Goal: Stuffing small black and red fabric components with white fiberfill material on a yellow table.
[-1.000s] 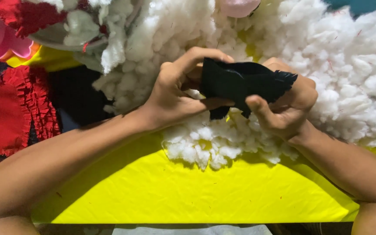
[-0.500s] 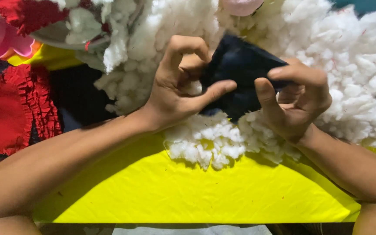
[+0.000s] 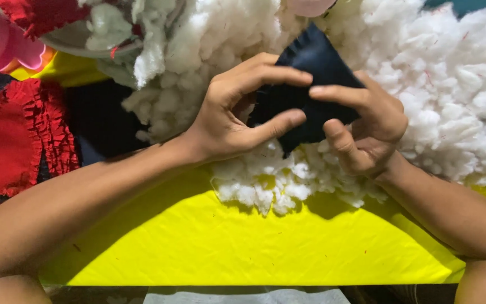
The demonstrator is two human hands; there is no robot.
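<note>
A small black fabric piece (image 3: 310, 62) with stitched edges is held up over a big heap of white fluffy stuffing (image 3: 440, 90). My left hand (image 3: 237, 112) grips its left side, thumb underneath and fingers curled over the top. My right hand (image 3: 367, 126) pinches its right side between thumb and forefinger. The fabric stands roughly upright, its pointed corner toward the top. Part of it is hidden behind my fingers.
A bright yellow cloth (image 3: 226, 242) covers the surface in front of me. Red ruffled fabric (image 3: 12, 129) and dark cloth (image 3: 97, 118) lie at the left. Pink pieces (image 3: 1, 45) sit at the upper left. A white clump of stuffing (image 3: 271, 186) lies under my hands.
The black fabric has been turned from lying sideways to standing with a corner up. Both hands shifted their grip and rose a little over the stuffing.
</note>
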